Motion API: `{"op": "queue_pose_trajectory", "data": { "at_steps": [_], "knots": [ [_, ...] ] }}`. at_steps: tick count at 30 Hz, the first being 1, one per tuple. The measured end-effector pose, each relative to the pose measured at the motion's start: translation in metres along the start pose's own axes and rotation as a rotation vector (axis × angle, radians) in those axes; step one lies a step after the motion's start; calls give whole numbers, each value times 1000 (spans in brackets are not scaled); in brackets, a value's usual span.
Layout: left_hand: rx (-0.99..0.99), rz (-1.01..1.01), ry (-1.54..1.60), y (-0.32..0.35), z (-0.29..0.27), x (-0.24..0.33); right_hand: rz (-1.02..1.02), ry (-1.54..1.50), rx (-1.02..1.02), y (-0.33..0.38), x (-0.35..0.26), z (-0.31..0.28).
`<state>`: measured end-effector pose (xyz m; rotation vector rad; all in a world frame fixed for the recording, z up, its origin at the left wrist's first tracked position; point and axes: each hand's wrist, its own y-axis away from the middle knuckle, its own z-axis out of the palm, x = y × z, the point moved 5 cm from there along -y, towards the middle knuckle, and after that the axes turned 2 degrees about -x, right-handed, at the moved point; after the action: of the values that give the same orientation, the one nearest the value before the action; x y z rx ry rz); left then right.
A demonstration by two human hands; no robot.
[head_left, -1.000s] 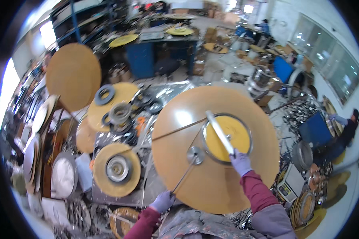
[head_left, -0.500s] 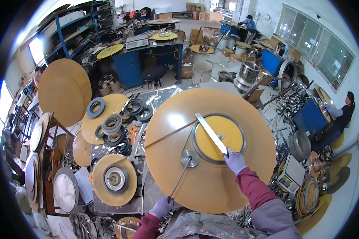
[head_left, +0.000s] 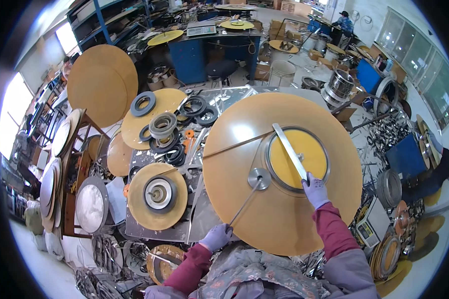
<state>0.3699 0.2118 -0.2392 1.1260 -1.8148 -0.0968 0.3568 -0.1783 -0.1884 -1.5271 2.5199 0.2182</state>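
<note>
A large tan round disc (head_left: pixel 309 226) fills the bench in front of me. Set in it is a yellow round centre (head_left: pixel 307 167), circled by a dark wound ring (head_left: pixel 274 175). My right hand (head_left: pixel 315 191), in a pale purple glove, grips the near end of a flat metal bar (head_left: pixel 289 149) lying across the yellow centre. My left hand (head_left: pixel 217 237), gloved alike, closes round a thin rod (head_left: pixel 242 208) that ends in a small grey metal disc (head_left: pixel 259 179). A narrow dark strip (head_left: pixel 239 144) stretches leftward from the far end of the bar.
To the left, a smaller tan disc (head_left: pixel 137 197) carries a wound coil (head_left: pixel 170 195). Several grey and black rings (head_left: pixel 142 103) lie beyond it. Tall tan discs (head_left: pixel 97 84) lean at the far left. A digital scale (head_left: pixel 373 226) and metal scrap (head_left: pixel 384 124) stand right.
My view has shifted, so the bench now appears farther right and higher. Both hands keep their grips, and the bar and rod stay in nearly the same places on the disc.
</note>
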Motion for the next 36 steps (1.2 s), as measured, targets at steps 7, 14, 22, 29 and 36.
{"op": "queue_pose_trajectory", "data": {
  "at_steps": [7,14,22,29,36],
  "knots": [
    [23,60,-44,-1,7,-6,-63,-40,78,-3,6,10],
    [11,27,-18,3,6,-8,-54,-15,55,-1,1,8],
    [24,49,-3,-3,7,-6,14,21,-4,-7,4,9],
    [5,36,12,-3,7,-5,51,-10,-6,0,-2,-2],
    [27,37,2,-3,3,-6,4,6,7,2,-5,-4]
  ]
}}
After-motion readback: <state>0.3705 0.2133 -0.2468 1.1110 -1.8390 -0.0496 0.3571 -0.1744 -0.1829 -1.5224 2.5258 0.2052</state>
